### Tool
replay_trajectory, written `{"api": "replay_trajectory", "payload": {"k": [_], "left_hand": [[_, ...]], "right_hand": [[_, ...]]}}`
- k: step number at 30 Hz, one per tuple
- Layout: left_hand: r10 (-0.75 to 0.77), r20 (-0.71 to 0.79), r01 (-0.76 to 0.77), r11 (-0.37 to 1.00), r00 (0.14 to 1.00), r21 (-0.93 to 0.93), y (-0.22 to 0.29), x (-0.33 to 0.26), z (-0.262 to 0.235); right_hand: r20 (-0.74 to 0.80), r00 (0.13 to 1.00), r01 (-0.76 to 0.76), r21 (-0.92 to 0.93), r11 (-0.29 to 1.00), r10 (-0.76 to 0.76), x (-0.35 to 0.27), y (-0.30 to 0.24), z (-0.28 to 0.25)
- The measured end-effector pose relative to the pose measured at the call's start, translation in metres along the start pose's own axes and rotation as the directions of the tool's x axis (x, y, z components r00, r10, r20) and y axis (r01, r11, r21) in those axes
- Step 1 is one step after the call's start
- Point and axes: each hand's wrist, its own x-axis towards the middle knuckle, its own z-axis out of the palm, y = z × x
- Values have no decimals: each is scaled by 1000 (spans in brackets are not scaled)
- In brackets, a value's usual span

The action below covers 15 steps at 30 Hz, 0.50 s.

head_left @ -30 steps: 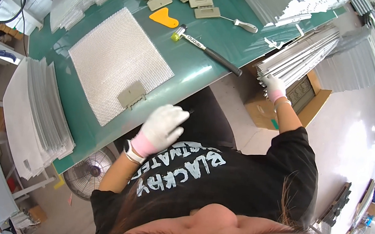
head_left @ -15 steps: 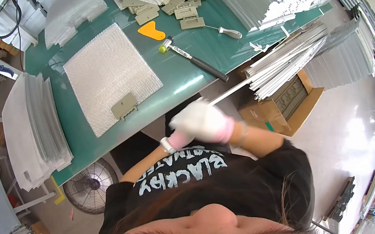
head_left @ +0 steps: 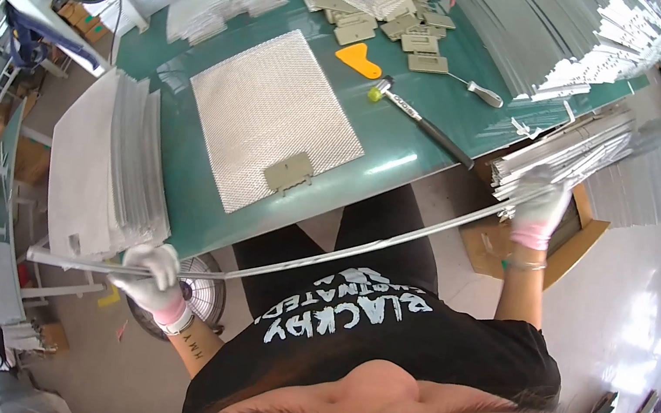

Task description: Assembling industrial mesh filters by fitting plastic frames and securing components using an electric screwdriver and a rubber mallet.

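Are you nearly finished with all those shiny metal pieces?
Not nearly. One mesh sheet lies on the green table with a clip on its edge. The left hand and right hand hold a long metal strip. Big stacks of strips and sheets remain.

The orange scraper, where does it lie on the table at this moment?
In the head view the orange scraper lies on the far part of the green table, between the grey tabs and the hammer, right of the mesh sheet.
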Motion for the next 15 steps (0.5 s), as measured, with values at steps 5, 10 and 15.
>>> {"api": "replay_trajectory", "payload": {"k": [5,10,15], "left_hand": [[-466,-129,484,847,875,221,-27,-40,28],[-522,-224,564,797,823,216,-66,-98,55],[-50,-385,326,639,921,696,-86,-97,83]], "right_hand": [[333,929,96,208,973,-163,-22,-41,134],[389,884,-239,-102,966,259,-60,88,241],[348,788,-478,-175,861,508,-10,215,198]]}}
